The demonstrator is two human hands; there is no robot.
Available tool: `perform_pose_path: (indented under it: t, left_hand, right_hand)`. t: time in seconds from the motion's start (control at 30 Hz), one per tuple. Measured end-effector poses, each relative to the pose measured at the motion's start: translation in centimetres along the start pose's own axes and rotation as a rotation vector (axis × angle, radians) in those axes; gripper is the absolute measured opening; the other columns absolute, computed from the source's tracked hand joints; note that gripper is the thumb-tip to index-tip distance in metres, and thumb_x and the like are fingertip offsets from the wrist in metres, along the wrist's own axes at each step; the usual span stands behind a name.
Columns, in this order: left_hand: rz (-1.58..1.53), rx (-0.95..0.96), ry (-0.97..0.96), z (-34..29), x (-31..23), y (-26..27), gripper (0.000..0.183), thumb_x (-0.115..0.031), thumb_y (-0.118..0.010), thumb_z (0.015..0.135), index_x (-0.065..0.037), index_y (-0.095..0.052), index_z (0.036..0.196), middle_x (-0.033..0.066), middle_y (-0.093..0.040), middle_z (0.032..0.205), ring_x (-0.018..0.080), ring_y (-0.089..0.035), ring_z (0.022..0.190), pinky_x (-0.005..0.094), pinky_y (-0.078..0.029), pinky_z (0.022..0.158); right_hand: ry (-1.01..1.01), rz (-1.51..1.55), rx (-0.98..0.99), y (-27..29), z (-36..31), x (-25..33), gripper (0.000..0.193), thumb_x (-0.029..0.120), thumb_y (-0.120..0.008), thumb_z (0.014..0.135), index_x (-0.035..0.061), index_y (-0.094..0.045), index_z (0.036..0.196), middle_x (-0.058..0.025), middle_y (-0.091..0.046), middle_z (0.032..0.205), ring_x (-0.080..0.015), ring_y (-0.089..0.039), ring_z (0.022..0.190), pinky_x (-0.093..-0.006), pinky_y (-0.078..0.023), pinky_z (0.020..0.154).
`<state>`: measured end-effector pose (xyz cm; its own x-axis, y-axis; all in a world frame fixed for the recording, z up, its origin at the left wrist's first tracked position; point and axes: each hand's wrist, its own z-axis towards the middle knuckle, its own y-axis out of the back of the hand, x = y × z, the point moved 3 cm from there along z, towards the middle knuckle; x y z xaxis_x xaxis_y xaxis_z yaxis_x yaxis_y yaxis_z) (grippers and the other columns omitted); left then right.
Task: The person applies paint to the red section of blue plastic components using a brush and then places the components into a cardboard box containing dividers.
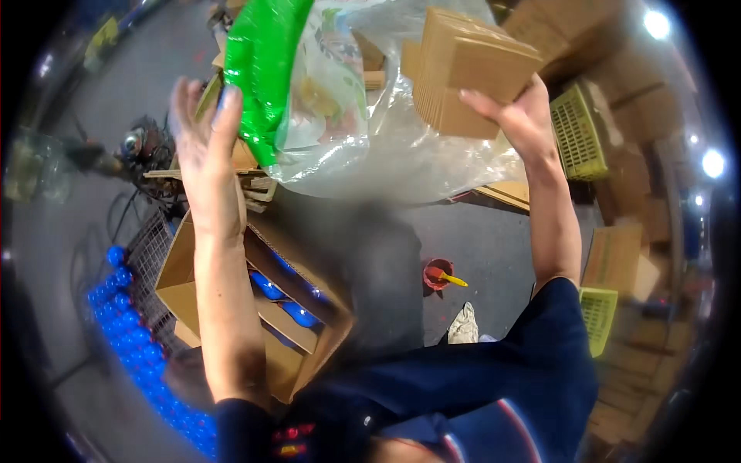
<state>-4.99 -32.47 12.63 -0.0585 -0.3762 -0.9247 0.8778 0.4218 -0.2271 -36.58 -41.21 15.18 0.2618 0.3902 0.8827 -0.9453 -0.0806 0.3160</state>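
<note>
My right hand [522,123] grips a stack of brown cardboard pieces [478,73] at its lower right corner, thumb across the front face. Behind the stack spreads a large clear plastic bag [417,166]. My left hand [207,131] is raised with its fingers apart and slightly blurred, nothing seen in it. Just right of it stands a shiny green plastic piece [266,65], perhaps part of the bag; whether the hand touches it I cannot tell. Under my left forearm, an open cardboard box [336,328] holds shiny blue rounded items [299,314] between cardboard strips.
Many blue round-ended items [143,347] line up at the left by a wire rack [154,251]. A red bucket [434,272] with a yellow-handled tool [451,279] sits on the floor. Yellow crates [575,131] and cardboard boxes [614,258] stand at the right.
</note>
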Motion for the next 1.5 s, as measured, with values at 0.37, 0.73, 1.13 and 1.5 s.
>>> perform_pose_path:
  t: [0.37,0.73,1.13,1.5]
  left_hand:
    - [0.34,0.474,0.053,-16.9,-5.9,4.5,0.119,-0.014,-0.092,0.057,-0.006,-0.02,0.151,0.0117,-0.027,0.15,0.0259,-0.025,0.142,0.0418,-0.025,0.115]
    - [-0.24,-0.343,0.252,-39.6,-11.6,27.2,0.118,-0.048,-0.085,0.061,-0.012,-0.021,0.153,0.0149,-0.017,0.158,0.0377,-0.023,0.144,0.0511,-0.036,0.111]
    - [-0.434,-0.572,0.108,-47.2,-8.8,41.1,0.096,-0.038,-0.082,0.071,-0.012,-0.03,0.149,0.0176,-0.018,0.157,0.0387,-0.019,0.145,0.0576,-0.02,0.116]
    - [0.049,-0.821,1.044,-66.4,9.6,52.9,0.089,-0.021,-0.084,0.073,-0.005,-0.034,0.145,0.0149,-0.053,0.13,0.03,-0.054,0.119,0.0405,-0.045,0.1]
  right_hand:
    - [-0.135,0.539,0.379,-12.3,-16.6,11.1,0.082,0.018,-0.089,0.065,-0.0001,-0.048,0.133,-0.0109,-0.061,0.12,-0.0192,-0.059,0.11,-0.0349,-0.047,0.097]
    - [-0.345,0.822,1.339,-33.0,-37.7,13.1,0.046,0.035,-0.053,0.1,-0.0016,-0.053,0.128,-0.0054,-0.063,0.099,-0.0108,-0.057,0.087,-0.0294,-0.047,0.074]
    - [-0.393,0.211,1.138,-37.3,-32.9,14.1,0.026,0.014,-0.077,0.08,-0.0022,-0.07,0.099,-0.0068,-0.072,0.09,-0.0135,-0.068,0.083,-0.0289,-0.053,0.075]
    - [-0.124,-0.735,0.612,-43.3,-17.8,-8.0,0.053,0.02,-0.054,0.091,-0.0042,-0.038,0.136,-0.0371,-0.057,0.114,-0.0488,-0.055,0.111,-0.0481,-0.046,0.094]
